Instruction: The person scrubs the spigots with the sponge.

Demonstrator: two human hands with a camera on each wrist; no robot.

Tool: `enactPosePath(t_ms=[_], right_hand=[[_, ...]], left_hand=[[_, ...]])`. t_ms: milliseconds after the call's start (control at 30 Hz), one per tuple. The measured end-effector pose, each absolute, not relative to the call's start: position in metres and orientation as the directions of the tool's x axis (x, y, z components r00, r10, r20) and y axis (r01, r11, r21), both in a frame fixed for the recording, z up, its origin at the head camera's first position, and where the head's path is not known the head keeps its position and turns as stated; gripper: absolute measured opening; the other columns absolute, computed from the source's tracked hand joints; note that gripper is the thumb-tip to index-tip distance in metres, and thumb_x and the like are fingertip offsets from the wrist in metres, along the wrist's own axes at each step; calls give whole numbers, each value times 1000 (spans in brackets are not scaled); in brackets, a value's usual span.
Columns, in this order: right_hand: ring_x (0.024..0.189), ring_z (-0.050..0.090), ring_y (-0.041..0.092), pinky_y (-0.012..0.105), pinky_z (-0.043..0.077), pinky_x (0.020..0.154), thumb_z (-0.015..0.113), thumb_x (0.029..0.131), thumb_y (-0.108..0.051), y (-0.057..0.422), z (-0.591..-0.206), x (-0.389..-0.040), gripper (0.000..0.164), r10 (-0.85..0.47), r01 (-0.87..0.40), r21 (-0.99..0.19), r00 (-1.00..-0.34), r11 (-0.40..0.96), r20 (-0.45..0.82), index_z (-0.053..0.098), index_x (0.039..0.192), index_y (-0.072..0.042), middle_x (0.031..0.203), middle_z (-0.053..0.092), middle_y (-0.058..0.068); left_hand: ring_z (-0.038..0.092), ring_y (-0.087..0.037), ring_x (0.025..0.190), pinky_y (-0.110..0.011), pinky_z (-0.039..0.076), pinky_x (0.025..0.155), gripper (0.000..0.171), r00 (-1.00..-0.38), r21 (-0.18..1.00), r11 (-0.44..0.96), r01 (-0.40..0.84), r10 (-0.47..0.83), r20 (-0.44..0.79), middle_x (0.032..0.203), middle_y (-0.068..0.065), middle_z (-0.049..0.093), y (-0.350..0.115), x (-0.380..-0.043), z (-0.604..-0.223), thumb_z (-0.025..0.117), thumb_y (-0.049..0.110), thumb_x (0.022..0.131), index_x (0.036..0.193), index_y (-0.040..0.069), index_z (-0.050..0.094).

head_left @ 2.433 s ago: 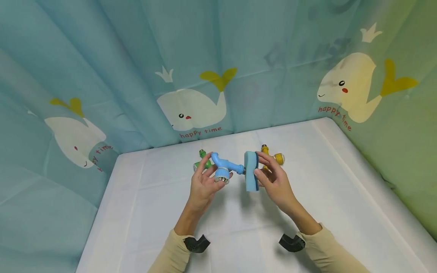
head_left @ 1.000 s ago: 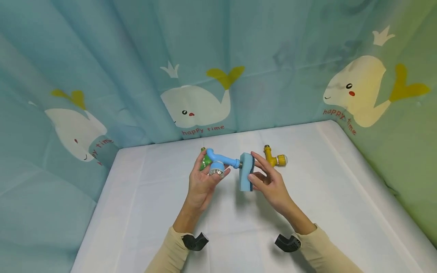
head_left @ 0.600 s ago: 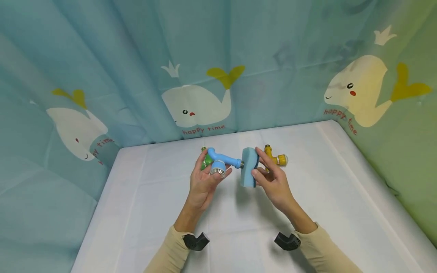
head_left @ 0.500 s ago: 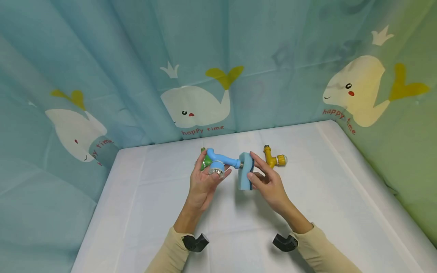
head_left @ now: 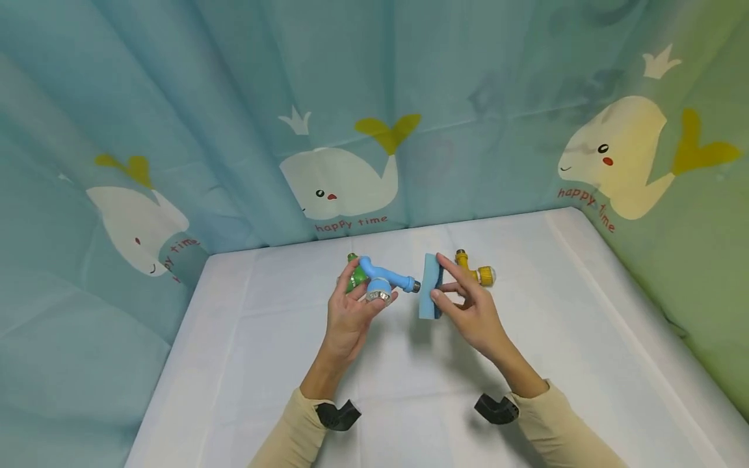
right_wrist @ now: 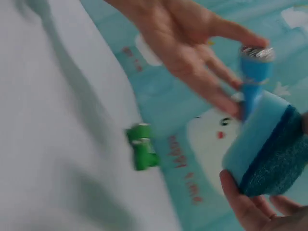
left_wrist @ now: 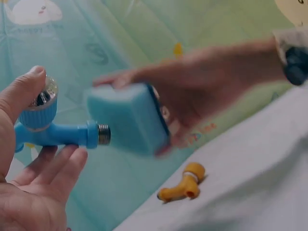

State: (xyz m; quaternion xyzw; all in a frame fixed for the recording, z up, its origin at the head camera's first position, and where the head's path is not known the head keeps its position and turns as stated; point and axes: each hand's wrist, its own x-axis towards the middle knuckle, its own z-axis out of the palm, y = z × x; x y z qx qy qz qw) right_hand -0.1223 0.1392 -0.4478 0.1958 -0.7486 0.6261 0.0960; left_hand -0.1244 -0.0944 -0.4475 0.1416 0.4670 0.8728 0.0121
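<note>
1. The blue tap (head_left: 391,277) is held above the desk (head_left: 281,364) by the left hand (head_left: 350,325). Its grip is closed around the tap, with the thumb laid at the clear-capped handle (left_wrist: 39,113) and the fingers spread beneath the body.

2. The sponge (head_left: 429,286) is pinched by the right hand (head_left: 476,318) between thumb and fingers. The pale foam is turned toward the tap, and the dark, rough side is turned toward the palm.

3. A change is seen at the threaded end (left_wrist: 104,134) of the tap. About 0.5 s ago it was set against the foam in the head view; now the sponge has been shifted rightward and tilted, and the metal thread is left in plain sight just beside it. Whether a light touch remains cannot be told, as the sponge is blurred in the left wrist view.

4. By judgement, the pressure of foam on thread has been eased, so little or no rubbing is being done at this instant. Both grips have been kept, and the 2 things remain lined up.

5. The green tap (right_wrist: 141,147) is left lying on the desk behind the left hand, and the yellow tap (left_wrist: 185,184) beyond the right hand. Neither is held.
</note>
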Motion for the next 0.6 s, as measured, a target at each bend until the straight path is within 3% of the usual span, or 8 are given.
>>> enactPosePath(t_ms=[100, 167, 300, 433, 600], right_hand=[[106, 62, 27, 29, 61, 72, 77, 92, -6, 141, -440, -124, 62, -241, -566, -758, -824, 323, 513, 57, 149, -23, 151, 47, 12], [105, 61, 30, 34, 60, 69, 80, 90, -15, 140, -437, -126, 59, -332, -654, -599, -754, 463, 567, 60, 145, -27, 151, 46, 17], [105, 61, 36, 44, 60, 62, 85, 85, -22, 141, -437, -127, 57, -418, -706, -328, -661, 628, 622, 66, 138, -32, 146, 50, 23], [112, 61, 40, 49, 60, 61, 88, 81, -21, 142, -436, -128, 56, -409, -707, -280, -636, 650, 655, 70, 133, -30, 144, 53, 20], [110, 59, 39, 44, 59, 57, 84, 86, -26, 144, -433, -128, 50, -482, -703, -247, -659, 667, 577, 70, 134, -31, 147, 52, 17]], left_hand=[[68, -30, 116, -37, 57, 95, 92, -967, 844, -524, 117, 133, 216, 143, -30, 52, -91, -124, -451, 79, -6, 85, 160, 7, 27], [68, -28, 116, -32, 59, 91, 93, -973, 859, -497, 120, 112, 201, 141, -30, 54, -89, -123, -452, 81, -5, 83, 159, 6, 29], [69, -29, 115, -31, 60, 88, 92, -982, 890, -444, 104, 96, 162, 139, -31, 56, -87, -124, -455, 81, -7, 81, 158, 5, 33], [68, -29, 115, -32, 59, 89, 89, -986, 902, -421, 93, 85, 141, 141, -31, 55, -88, -125, -458, 79, -8, 83, 158, 6, 33], [69, -30, 112, -32, 60, 88, 88, -986, 899, -427, 98, 78, 145, 138, -33, 56, -88, -125, -459, 77, -9, 82, 158, 6, 35]])
